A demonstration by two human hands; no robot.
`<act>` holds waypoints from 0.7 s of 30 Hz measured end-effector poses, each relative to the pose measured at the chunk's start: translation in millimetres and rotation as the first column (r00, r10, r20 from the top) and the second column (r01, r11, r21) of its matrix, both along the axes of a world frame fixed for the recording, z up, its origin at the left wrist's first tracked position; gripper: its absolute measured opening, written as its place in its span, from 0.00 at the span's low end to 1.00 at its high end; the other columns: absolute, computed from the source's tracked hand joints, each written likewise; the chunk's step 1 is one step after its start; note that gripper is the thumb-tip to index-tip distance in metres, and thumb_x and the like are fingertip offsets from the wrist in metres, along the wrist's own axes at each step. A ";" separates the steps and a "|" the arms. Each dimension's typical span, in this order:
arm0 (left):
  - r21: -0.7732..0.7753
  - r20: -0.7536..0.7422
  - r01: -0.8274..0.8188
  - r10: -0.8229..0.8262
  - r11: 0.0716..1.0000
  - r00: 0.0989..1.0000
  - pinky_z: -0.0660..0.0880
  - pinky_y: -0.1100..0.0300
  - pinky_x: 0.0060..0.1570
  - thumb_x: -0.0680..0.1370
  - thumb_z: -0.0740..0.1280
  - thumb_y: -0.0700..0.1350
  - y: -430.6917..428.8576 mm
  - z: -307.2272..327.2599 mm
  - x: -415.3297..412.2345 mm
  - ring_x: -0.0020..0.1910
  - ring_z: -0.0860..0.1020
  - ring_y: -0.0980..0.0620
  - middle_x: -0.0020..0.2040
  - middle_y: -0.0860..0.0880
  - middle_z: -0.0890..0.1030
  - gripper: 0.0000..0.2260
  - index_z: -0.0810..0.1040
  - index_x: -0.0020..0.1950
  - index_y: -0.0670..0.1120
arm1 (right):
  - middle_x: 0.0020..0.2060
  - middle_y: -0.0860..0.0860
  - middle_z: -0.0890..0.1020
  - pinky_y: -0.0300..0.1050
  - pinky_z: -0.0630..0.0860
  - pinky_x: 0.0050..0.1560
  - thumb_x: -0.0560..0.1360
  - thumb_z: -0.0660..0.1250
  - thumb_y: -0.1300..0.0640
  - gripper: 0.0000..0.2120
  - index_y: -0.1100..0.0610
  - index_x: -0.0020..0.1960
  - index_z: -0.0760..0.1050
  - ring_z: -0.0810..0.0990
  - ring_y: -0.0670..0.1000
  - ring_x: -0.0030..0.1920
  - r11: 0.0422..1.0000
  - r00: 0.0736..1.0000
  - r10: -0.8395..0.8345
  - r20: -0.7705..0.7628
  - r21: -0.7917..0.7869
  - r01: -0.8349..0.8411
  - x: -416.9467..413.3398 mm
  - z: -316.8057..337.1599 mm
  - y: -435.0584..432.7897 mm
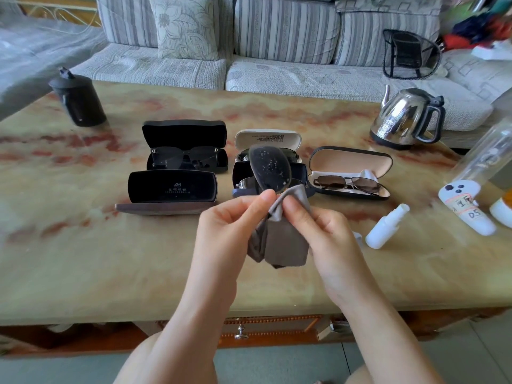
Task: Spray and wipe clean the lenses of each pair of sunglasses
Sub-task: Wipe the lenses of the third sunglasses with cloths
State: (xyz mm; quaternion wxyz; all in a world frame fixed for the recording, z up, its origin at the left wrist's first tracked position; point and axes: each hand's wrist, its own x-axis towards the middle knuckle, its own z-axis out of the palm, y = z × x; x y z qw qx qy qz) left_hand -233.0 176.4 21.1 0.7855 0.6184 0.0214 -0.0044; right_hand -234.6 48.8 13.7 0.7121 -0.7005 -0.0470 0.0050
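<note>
A pair of dark sunglasses [268, 167] is held upright above the table, one lens speckled with spray droplets. My left hand [232, 225] pinches its lower end. My right hand [318, 231] pinches a grey cloth [282, 245] against the lower lens; the cloth hangs down between both hands. A white spray bottle [386, 227] lies on the table to the right. Open cases hold other sunglasses: a black pair [184, 157] at the back left, a thin-framed brown pair [347, 182] on the right, and two more [248, 182] partly hidden behind the held pair.
An empty open black case [171, 191] stands at the front left. A black bottle [79, 99] is at the far left, a steel kettle [407, 117] at the far right. A clear bottle [482, 159] and a white labelled object [468, 209] crowd the right edge. A sofa lies beyond.
</note>
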 end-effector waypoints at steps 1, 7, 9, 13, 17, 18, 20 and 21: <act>-0.014 0.001 -0.004 0.004 1.000 1.000 0.73 0.65 0.30 0.70 0.69 0.52 -0.6 0.2 -0.6 0.31 0.79 0.53 0.34 0.44 0.84 0.13 0.85 0.41 0.43 | 0.38 0.55 0.85 0.37 0.77 0.38 0.75 0.65 0.42 0.16 0.52 0.42 0.85 0.82 0.47 0.39 1.000 1.000 -0.002 -0.009 0.015 0.002 0.6 -0.3 0.0; -0.067 -0.022 -0.062 0.061 0.996 0.998 0.74 0.59 0.31 0.70 0.68 0.53 -4.8 -1.2 -3.1 0.35 0.80 0.50 0.38 0.46 0.85 0.14 0.86 0.45 0.44 | 0.34 0.43 0.84 0.29 0.71 0.39 0.75 0.61 0.47 0.15 0.46 0.38 0.85 0.80 0.38 0.38 0.994 0.996 0.083 0.019 0.064 -0.084 -1.9 0.2 0.1; -0.106 -0.042 -0.082 0.078 0.991 0.996 0.75 0.54 0.40 0.71 0.67 0.53 -4.2 -1.7 -1.6 0.40 0.81 0.48 0.43 0.46 0.86 0.14 0.86 0.47 0.45 | 0.33 0.42 0.83 0.29 0.71 0.40 0.78 0.62 0.46 0.15 0.48 0.38 0.84 0.79 0.38 0.38 0.994 0.994 0.101 0.029 0.047 -0.102 -2.5 -1.0 -2.5; -0.159 -0.081 -0.117 0.105 0.980 0.991 0.72 0.51 0.41 0.71 0.67 0.54 -1.8 -1.0 -0.6 0.40 0.79 0.45 0.44 0.46 0.86 0.14 0.85 0.45 0.45 | 0.34 0.46 0.83 0.33 0.72 0.39 0.75 0.66 0.50 0.11 0.52 0.39 0.84 0.79 0.43 0.37 0.982 0.982 0.186 0.026 -0.009 -0.186 -4.7 -4.9 -8.3; -0.218 -0.095 -0.108 0.089 0.970 0.991 0.77 0.61 0.30 0.71 0.67 0.52 3.0 2.1 0.6 0.35 0.81 0.49 0.40 0.44 0.85 0.13 0.85 0.45 0.44 | 0.37 0.49 0.86 0.28 0.74 0.43 0.72 0.71 0.58 0.02 0.54 0.42 0.83 0.83 0.45 0.39 0.965 0.965 0.262 0.023 -0.019 -0.262 -8.1 -1.2 -9.9; -0.228 -0.097 -0.105 0.085 0.968 0.992 0.78 0.61 0.31 0.71 0.67 0.52 3.9 2.6 1.0 0.35 0.82 0.49 0.40 0.44 0.85 0.13 0.85 0.44 0.44 | 0.38 0.49 0.86 0.27 0.75 0.43 0.71 0.72 0.59 0.02 0.54 0.42 0.83 0.84 0.45 0.39 0.964 0.964 0.264 0.015 -0.019 -0.264 -8.1 -1.5 -10.0; -0.223 -0.099 -0.102 0.081 0.969 0.992 0.79 0.58 0.37 0.71 0.68 0.52 5.6 1.7 2.1 0.37 0.82 0.49 0.40 0.44 0.85 0.12 0.85 0.43 0.44 | 0.39 0.50 0.87 0.34 0.78 0.43 0.69 0.73 0.58 0.04 0.53 0.43 0.85 0.84 0.47 0.41 0.962 0.962 0.272 0.001 -0.015 -0.272 -7.5 -2.4 -9.6; -0.212 -0.098 -0.103 0.083 0.972 0.992 0.79 0.56 0.40 0.70 0.68 0.52 6.4 0.2 3.2 0.39 0.82 0.49 0.41 0.44 0.85 0.12 0.85 0.42 0.45 | 0.40 0.50 0.87 0.36 0.79 0.43 0.68 0.74 0.56 0.04 0.51 0.43 0.86 0.85 0.47 0.42 0.963 0.964 0.267 0.005 -0.033 -0.267 -7.0 -3.8 -9.8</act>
